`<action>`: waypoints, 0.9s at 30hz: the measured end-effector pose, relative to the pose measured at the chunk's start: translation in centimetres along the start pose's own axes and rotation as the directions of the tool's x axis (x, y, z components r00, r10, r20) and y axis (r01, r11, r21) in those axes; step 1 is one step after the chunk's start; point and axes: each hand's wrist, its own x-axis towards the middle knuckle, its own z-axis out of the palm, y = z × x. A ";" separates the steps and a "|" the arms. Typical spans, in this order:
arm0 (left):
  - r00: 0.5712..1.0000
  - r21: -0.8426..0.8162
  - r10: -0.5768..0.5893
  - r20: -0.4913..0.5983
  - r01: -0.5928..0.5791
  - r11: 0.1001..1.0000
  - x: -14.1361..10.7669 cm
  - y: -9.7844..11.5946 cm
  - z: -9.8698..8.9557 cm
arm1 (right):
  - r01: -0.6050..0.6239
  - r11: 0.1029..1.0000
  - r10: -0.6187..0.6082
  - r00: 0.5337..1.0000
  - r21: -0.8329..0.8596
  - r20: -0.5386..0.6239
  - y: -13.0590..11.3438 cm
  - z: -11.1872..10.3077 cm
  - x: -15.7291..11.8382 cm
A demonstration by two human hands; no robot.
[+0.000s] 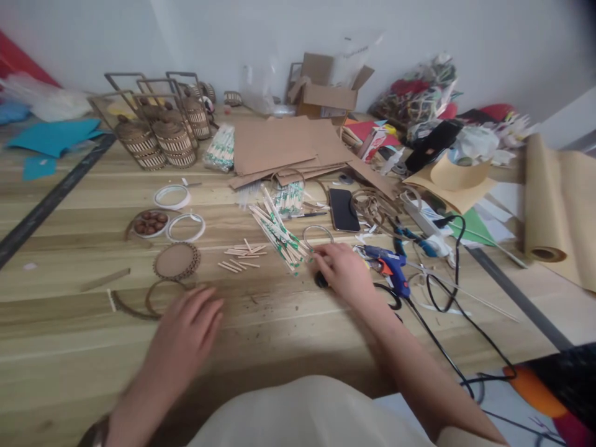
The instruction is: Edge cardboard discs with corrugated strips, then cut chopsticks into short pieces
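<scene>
My left hand [189, 326] is low over the table with its fingers stretched out and holds nothing. Its fingertips are beside a thin brown cardboard ring [149, 301]. Just beyond lies a round cardboard disc with a ridged rim [177, 261]. My right hand [343, 273] is slightly blurred, its fingers loosely bent and nothing visible in them. The fingertips are close to a thin pale ring [318, 228]; whether they touch it I cannot tell. A black round object [321, 279] shows under the thumb. Wooden sticks with green ends [282, 239] and short cut sticks [243, 256] lie between the hands.
A blue glue gun [388, 264] with a black cord lies right of my right hand, near scissors and a power strip [421, 217]. Farther back are a phone [344, 210], cardboard sheets [279, 146], tape rolls [186, 227], a bowl of brown balls [151, 223] and several handled stick lanterns [174, 139].
</scene>
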 end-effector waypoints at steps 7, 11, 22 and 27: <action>0.979 -0.161 0.054 0.194 -0.022 0.987 3.9 4.9 2.1 | -0.078 0.997 0.078 0.983 -0.007 0.166 -3.6 1.5 4.6; 0.971 -0.437 -0.066 0.228 0.163 0.885 5.0 5.6 0.9 | -0.089 0.994 0.078 0.984 0.063 0.159 -2.8 0.1 3.2; 0.568 -0.881 -0.682 0.461 0.384 -0.275 8.3 4.5 -0.9 | -0.178 0.685 -0.179 0.899 0.707 0.400 -5.3 -0.1 -6.2; 0.532 -0.898 -0.743 0.406 0.383 -0.217 8.1 5.6 -0.7 | -0.162 0.671 -0.194 0.904 0.724 0.382 -5.6 1.5 -7.3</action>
